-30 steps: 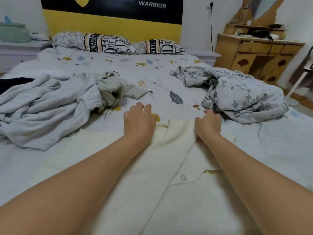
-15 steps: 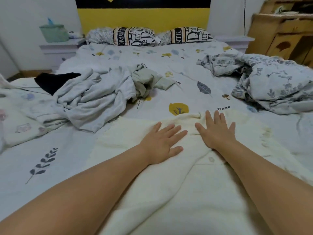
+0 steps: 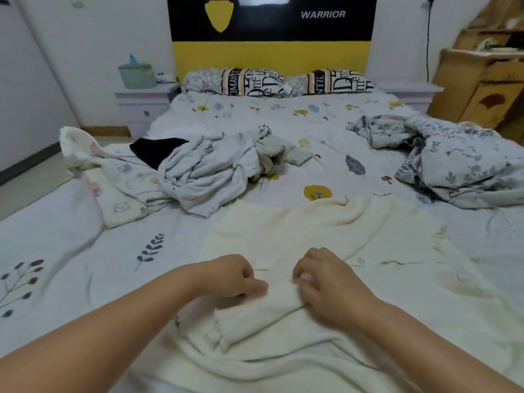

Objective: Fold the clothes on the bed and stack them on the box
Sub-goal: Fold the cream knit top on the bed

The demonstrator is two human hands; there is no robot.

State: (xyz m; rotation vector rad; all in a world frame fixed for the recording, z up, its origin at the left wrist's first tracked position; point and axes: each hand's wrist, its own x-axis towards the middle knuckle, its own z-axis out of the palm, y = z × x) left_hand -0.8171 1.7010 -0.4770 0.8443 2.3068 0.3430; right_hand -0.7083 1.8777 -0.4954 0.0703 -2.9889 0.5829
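A cream buttoned garment lies spread on the bed right in front of me. My left hand and my right hand sit close together at its middle, fingers curled, each pinching a raised fold of the cream cloth. A crumpled pale grey garment lies at the left with a pale green piece and a black piece beside it. A white garment with small cartoon prints hangs over the left edge. The box is out of view.
A bunched floral quilt fills the right side of the bed. Two lettered pillows lean at the yellow and black headboard. A white nightstand with a green tissue box stands at the left, a wooden dresser at the right.
Both hands have slid back toward me from the garment's far edge. Their fingers, flat on the cloth half a second ago, now curl and pinch a fold at its middle.
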